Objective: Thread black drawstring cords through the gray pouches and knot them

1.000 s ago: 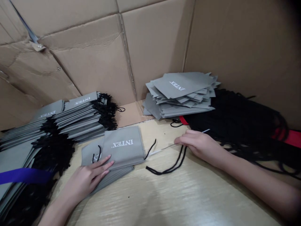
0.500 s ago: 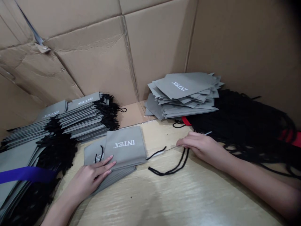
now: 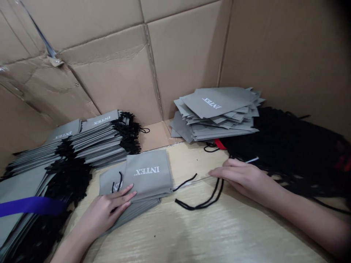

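A grey fabric pouch [image 3: 148, 164] printed INTEX lies on a small stack of pouches [image 3: 137, 212] in front of me. My left hand [image 3: 109, 208] rests on its lower left part with fingers stretched out, pressing it down. Just left of the fingers, short black cord ends stick up from another pouch. Off to the right, my right hand [image 3: 236, 175] pinches a thin pale rod [image 3: 252, 160], whose line runs towards the pouch's lower right corner. A black cord [image 3: 197, 206] hangs in a loop from the same fingers, and a short cord end [image 3: 186, 180] lies by that corner.
At the left stand piles of corded pouches [image 3: 95, 140], one with a purple band [image 3: 33, 205]. Loose pouches [image 3: 219, 106] are heaped at the back right, beside a mass of black cords [image 3: 296, 146]. Cardboard walls [image 3: 183, 54] rise behind the table [image 3: 192, 237].
The whole view has shifted slightly down and right. Both hands keep nearly the same places; a bit more of the rod shows behind my right hand.
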`<action>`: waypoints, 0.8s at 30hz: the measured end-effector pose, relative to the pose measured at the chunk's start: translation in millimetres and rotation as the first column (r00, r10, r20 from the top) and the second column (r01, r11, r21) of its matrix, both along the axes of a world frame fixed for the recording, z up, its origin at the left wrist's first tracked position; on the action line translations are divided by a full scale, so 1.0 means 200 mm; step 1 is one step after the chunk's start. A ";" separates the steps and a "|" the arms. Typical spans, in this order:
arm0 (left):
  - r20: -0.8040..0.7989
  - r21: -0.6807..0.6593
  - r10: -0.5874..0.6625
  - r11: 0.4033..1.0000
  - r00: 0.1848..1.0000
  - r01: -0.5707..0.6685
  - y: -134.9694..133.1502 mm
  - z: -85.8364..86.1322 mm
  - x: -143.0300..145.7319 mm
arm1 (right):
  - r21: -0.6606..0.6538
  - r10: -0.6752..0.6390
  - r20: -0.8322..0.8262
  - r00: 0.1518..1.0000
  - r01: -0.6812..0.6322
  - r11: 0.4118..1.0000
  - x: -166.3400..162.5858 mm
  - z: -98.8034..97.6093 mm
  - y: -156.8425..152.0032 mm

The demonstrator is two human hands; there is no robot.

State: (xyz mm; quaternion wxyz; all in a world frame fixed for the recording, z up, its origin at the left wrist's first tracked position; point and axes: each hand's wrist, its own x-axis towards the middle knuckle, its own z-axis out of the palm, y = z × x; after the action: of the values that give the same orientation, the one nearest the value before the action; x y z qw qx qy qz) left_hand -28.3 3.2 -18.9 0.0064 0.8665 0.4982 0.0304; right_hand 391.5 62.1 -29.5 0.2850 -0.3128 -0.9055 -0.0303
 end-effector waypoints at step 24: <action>-0.327 0.469 -0.083 0.851 0.941 0.238 -0.04 -0.05 0.30 | -0.015 0.114 0.128 0.985 -0.113 0.993 -0.20 -0.02 -0.17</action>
State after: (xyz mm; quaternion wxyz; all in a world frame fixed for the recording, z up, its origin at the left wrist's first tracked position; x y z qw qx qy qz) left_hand 32.2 -5.4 -28.8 -0.2908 0.8716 0.3935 0.0287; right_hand 351.4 28.9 -32.9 0.2263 -0.2590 -0.9385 -0.0306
